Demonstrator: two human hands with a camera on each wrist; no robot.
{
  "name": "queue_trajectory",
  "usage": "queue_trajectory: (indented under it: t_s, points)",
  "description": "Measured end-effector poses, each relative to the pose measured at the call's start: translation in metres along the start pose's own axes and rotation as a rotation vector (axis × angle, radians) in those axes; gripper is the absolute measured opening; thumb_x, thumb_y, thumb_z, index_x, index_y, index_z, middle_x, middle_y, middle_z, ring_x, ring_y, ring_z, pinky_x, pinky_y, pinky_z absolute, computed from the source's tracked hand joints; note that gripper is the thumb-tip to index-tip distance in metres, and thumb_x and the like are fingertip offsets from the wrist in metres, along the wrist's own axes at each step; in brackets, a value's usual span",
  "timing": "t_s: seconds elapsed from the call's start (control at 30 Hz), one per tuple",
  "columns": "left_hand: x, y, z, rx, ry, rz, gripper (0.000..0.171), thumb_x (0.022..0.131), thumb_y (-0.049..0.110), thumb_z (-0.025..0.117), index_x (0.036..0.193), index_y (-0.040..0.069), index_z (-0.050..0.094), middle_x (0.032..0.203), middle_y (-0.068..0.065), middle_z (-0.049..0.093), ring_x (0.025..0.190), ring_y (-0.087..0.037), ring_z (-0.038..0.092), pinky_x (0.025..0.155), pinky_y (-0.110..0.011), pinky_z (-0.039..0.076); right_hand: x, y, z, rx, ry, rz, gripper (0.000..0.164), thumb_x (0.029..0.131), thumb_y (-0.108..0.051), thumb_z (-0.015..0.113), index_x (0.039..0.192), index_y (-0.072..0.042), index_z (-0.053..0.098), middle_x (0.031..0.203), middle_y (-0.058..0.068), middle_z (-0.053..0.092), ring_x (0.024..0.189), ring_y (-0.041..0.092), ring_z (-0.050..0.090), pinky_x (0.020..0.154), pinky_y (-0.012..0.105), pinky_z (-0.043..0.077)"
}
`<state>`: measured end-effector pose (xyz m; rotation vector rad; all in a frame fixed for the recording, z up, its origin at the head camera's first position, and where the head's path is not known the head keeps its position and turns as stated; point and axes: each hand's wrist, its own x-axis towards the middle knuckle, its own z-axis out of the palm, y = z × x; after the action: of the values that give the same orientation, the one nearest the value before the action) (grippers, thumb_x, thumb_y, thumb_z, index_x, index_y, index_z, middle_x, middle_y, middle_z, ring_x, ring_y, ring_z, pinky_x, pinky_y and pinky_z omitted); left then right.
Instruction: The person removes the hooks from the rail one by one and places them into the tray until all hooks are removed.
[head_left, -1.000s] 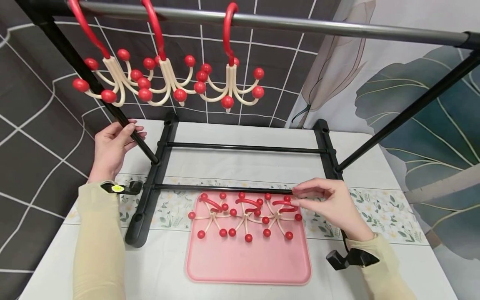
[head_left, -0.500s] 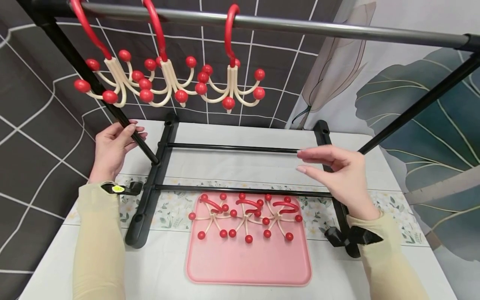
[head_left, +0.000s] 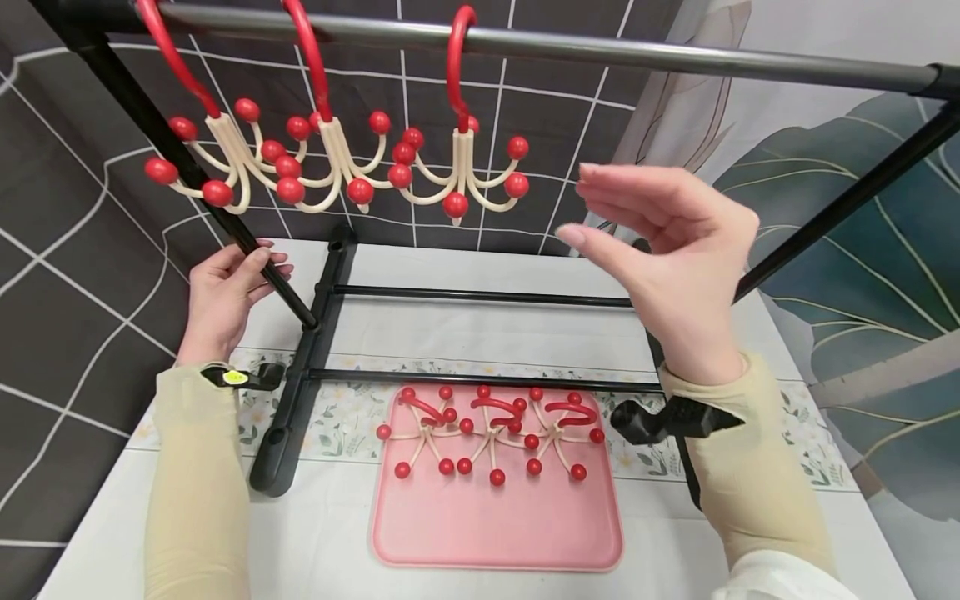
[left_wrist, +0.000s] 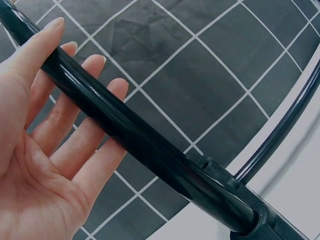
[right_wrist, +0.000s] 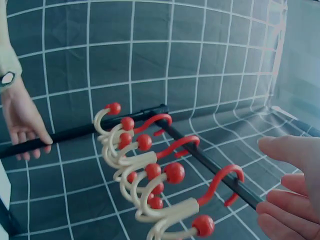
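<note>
At the left, near the worktop's far left corner, a person's left hand (head_left: 219, 296) holds a slanting black post (head_left: 238, 233) of a rack, thumb across its front, 4 fingers behind. From the top of this post a grey bar (head_left: 600, 51) runs rightward above the white worktop (head_left: 480, 329). On the bar's left half I count 3 hung hangers (head_left: 462, 157). Each has a glossy red hook, a grooved cream stem and slim cream arms curving upward, tipped with round red balls. The balls of neighbours crowd together; I cannot tell whether they touch. Below, at the worktop's near edge, sits a pink tray (head_left: 495, 529) with rounded corners. Along its far edge lie 3 more of the same kind, the tray hangers (head_left: 554, 429): 1 by the far left corner, 1 midway, 1 by the far right corner, red hooks tipped over, ball-ended arms splayed like stars. At the right, the right hand (head_left: 686, 262) is up in the air below the bar, thumb and fingers wide apart, pointing toward the hung hangers.
</note>
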<state>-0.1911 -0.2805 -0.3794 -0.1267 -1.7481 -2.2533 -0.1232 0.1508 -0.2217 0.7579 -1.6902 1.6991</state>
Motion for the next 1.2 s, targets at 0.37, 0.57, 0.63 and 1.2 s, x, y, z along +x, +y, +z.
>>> queue_trajectory:
  t_s: [0.37,0.57,0.63,1.2]
  points:
    - [0.000,0.001,0.000,-0.036,0.006,-0.004,0.024,0.094,0.005,0.073,0.114,-0.008,0.068,0.094,-0.014,0.074,0.082,-0.022,0.075,0.081,-0.029,0.060,0.045,0.010,0.057,0.017,-0.012,-0.074,0.032,0.072,0.005,0.090,0.101,0.003,0.077,0.098,0.013,0.076,0.091,0.028,0.074,0.086,0.042,0.060]
    - [0.001,0.002,0.000,-0.027,0.004,-0.005,0.026,0.094,0.005,0.073,0.115,-0.010,0.067,0.095,-0.013,0.074,0.083,-0.022,0.075,0.081,-0.028,0.060,0.060,0.011,0.081,-0.084,-0.006,-0.019,0.033,0.073,-0.002,0.092,0.102,0.004,0.076,0.097,0.009,0.076,0.090,0.017,0.073,0.088,0.033,0.058]
    - [0.001,0.002,0.000,-0.030,0.002,-0.007,0.027,0.094,0.005,0.073,0.116,-0.010,0.066,0.095,-0.013,0.074,0.083,-0.022,0.075,0.081,-0.029,0.060,0.062,0.012,0.085,-0.094,0.012,0.003,0.032,0.073,-0.003,0.092,0.100,0.004,0.076,0.096,0.009,0.076,0.089,0.016,0.073,0.087,0.032,0.058]
    - [0.000,0.000,0.000,-0.012,-0.001,-0.002,0.023,0.096,0.005,0.072,0.114,-0.007,0.068,0.095,-0.012,0.075,0.084,-0.021,0.075,0.081,-0.027,0.060,0.066,0.024,0.082,-0.204,0.073,0.007,0.015,0.084,-0.009,0.085,0.095,0.000,0.079,0.086,0.003,0.076,0.079,0.011,0.073,0.080,0.028,0.059]
